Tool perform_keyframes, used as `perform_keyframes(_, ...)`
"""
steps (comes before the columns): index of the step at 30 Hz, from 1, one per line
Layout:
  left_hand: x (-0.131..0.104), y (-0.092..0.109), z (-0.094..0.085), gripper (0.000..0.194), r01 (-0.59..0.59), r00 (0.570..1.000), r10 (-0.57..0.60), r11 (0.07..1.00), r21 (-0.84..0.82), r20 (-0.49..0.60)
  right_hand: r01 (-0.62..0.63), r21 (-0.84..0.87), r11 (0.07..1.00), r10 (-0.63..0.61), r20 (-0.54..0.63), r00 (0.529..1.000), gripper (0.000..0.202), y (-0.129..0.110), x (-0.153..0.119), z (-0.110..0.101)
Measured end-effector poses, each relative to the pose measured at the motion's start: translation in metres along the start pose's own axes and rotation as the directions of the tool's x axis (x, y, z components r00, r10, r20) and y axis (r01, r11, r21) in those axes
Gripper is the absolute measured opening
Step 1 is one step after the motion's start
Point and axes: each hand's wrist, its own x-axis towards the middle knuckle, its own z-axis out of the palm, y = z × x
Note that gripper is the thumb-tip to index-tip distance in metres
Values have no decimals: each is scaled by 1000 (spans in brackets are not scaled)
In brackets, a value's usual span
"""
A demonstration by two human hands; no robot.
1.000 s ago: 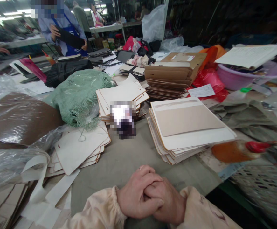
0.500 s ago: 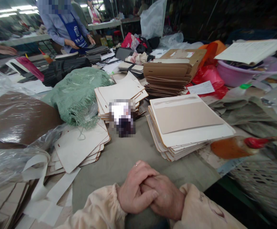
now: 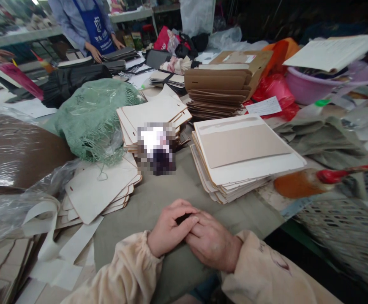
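Observation:
My left hand (image 3: pixel 172 226) and my right hand (image 3: pixel 213 241) are clasped over the front edge of the grey-green cloth (image 3: pixel 158 190). The left thumb lies across the right fingers, and a dark gap shows between the hands. Both have curled fingers, partly hidden by each other, with no object visible in them. Beyond them, to the right, sits a stack of off-white boards (image 3: pixel 250 173) with a tan sheet (image 3: pixel 243 145) on top. Ahead and left, a pixelated patch (image 3: pixel 157 147) covers something in front of another pile of boards (image 3: pixel 152 112).
To the right lie an amber bottle with a red nozzle (image 3: pixel 298 183) and a plastic crate (image 3: pixel 339 228). Left are fanned boards (image 3: pixel 103 190), a green fringed bundle (image 3: pixel 91 114) and plastic-wrapped brown material (image 3: pixel 19 152). Brown boards (image 3: pixel 217 90) stand behind; a co-worker in a blue apron (image 3: pixel 96 29) handles dark pieces.
My hands have loosened their clasp, and a gap has opened between them. The view has tipped down and shifted slightly right. The co-worker's hands have moved apart over the dark pieces.

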Motion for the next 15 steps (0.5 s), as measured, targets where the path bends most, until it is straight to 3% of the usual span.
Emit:
perform_keyframes(6, 6, -2, -4, 22, 33, 993, -21, 994, -105, 116, 37, 15, 999, -38, 23, 999, 22, 0, -2, 6)
perform_keyframes(11, 8, -5, -5, 17, 90, 988, -70, 985, -146, 136, 56, 47, 997, -59, 71, 996, 24, -7, 2, 4)
perform_keyframes(15, 8, -5, -4, 17, 60, 991, -46, 993, -106, 127, 43, 104, 994, -54, 99, 994, 26, -11, 4, 5)
